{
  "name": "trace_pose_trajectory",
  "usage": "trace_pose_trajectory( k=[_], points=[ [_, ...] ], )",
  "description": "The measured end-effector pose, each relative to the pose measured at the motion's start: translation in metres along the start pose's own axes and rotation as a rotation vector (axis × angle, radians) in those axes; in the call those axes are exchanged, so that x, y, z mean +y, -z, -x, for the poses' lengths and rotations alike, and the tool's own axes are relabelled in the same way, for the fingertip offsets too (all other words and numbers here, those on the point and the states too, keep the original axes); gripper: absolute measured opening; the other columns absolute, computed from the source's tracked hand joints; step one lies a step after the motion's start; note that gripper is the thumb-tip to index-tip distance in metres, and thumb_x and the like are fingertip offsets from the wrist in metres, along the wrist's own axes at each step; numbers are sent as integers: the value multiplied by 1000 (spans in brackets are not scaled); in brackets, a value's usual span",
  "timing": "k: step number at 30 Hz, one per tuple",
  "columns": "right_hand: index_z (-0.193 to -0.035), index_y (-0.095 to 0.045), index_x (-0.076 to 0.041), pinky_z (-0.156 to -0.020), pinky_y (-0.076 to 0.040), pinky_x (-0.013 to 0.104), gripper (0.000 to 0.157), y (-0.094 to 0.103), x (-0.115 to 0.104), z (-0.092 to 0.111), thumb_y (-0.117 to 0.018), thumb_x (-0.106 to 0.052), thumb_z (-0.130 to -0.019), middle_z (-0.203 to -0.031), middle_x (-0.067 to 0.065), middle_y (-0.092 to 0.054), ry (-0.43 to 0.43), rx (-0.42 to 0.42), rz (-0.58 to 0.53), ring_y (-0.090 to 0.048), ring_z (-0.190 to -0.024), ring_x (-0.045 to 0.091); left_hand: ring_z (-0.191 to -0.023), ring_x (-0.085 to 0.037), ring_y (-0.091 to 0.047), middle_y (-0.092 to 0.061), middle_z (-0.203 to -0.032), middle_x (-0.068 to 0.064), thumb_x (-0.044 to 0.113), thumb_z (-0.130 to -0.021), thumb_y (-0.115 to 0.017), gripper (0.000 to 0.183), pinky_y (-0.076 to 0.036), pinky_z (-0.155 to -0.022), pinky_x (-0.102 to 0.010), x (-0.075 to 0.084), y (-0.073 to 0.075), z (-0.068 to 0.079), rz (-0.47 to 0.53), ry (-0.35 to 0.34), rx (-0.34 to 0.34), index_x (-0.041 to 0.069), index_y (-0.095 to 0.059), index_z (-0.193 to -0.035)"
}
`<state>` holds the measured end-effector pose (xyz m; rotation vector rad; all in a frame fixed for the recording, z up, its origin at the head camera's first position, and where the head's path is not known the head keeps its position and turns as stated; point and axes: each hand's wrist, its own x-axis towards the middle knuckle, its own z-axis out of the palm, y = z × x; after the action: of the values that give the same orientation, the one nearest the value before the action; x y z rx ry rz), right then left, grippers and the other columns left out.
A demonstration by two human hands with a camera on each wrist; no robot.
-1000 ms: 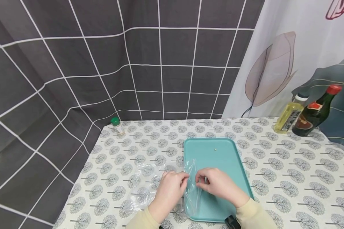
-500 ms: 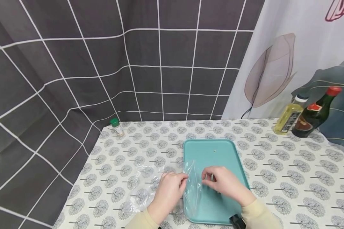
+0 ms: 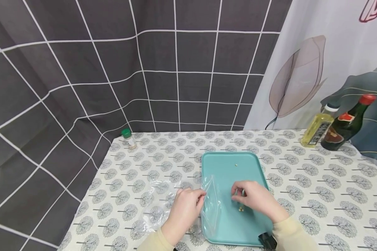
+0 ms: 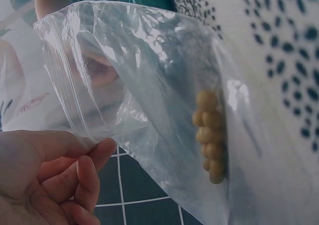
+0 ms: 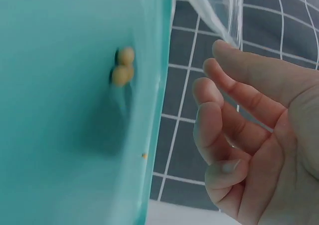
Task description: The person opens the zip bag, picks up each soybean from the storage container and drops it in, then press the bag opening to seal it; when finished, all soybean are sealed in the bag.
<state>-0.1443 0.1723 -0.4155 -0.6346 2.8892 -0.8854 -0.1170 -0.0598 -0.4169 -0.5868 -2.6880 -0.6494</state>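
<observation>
My left hand (image 3: 184, 209) pinches the rim of a clear zip-top bag (image 3: 211, 202) between thumb and forefinger. The bag's mouth gapes over the left side of the turquoise tray (image 3: 230, 232), and its body lies out to the left on the tablecloth. In the left wrist view several round yellow beans (image 4: 212, 135) are gathered inside the bag. Over the tray, right of the bag's mouth, my right hand (image 3: 254, 198) has loosely bent fingers with nothing held. Just below it a small cluster of beans (image 3: 241, 209) lies on the tray.
One stray bean (image 3: 236, 165) lies near the tray's far end. A small green-capped jar (image 3: 128, 138) stands at the back left of the table. At the back right are a yellow oil bottle (image 3: 317, 129) and a dark green bottle (image 3: 342, 129) with a red cap.
My right hand has moved right, away from the bag's mouth, and the bean cluster under it has come into view. The left hand keeps its hold on the bag.
</observation>
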Motion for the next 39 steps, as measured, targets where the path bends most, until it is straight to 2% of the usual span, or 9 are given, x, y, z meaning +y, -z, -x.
trace_pose_trajectory(
  k=[3,11,15,24,39],
  points=[
    [-77,-63,-20,-51,-38,21,15,3,4,3,-76,-15,-76,-63,-13,-50,-32,-17,16,-42,-54,1,-74,-11,-65,-74,-86,1,17,-85,-68,10,-42,-70,-25,0,0,0,3,1,-3,13,-73,-93],
    [-71,-60,-19,-51,-36,22,22,4,10,11,-81,-17,-67,-58,-11,-48,-72,-145,33,-42,-52,3,-75,-11,-65,-74,-87,2,17,-85,-68,11,-43,-71,-26,0,1,0,2,5,-8,13,-73,-94],
    [-68,-57,-19,-51,-35,24,26,4,10,14,-83,-18,-64,-59,-9,-47,-102,-178,62,-42,-53,6,-74,-11,-65,-74,-86,2,16,-85,-68,10,-42,-70,-26,0,1,1,4,5,-4,13,-73,-93],
    [-66,-54,-19,-52,-35,24,29,-3,12,14,-83,-15,-62,-58,-9,-46,-101,-197,79,-41,-53,6,-73,-11,-65,-74,-85,2,17,-85,-68,10,-41,-68,-25,0,2,1,-5,-5,1,13,-74,-93],
    [-60,-54,-20,-53,-35,23,27,-5,13,10,-79,-14,-68,-56,-12,-46,-47,-163,93,-41,-53,4,-72,-11,-65,-74,-86,1,17,-85,-68,10,-41,-68,-24,1,2,0,-6,-4,2,13,-74,-92]
  ],
)
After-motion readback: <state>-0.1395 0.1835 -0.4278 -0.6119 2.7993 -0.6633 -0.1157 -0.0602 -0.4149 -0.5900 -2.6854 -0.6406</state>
